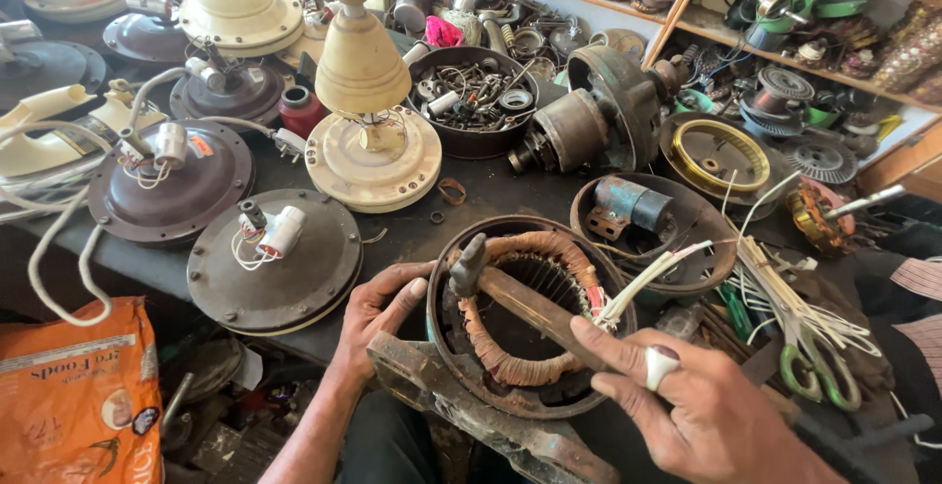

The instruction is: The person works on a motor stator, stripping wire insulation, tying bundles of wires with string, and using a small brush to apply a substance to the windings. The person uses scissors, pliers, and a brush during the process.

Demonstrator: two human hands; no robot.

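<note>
A round motor stator (520, 298) with copper windings and white leads sits in a rusty housing at the workbench's front edge, resting on a rusty iron block (461, 406). My left hand (378, 312) holds the housing's left rim. My right hand (687, 401), with a ring on one finger, grips a wooden-handled hammer (520, 303) that lies across the stator, its dark head at the upper left over the windings.
Several brown and cream ceiling-fan motors (275, 258) crowd the left of the bench. A bowl of small parts (476, 97), a large rusty motor (599, 111), green-handled scissors (814, 371), shelves of parts (785, 23) and an orange bag (74, 406) surround the work.
</note>
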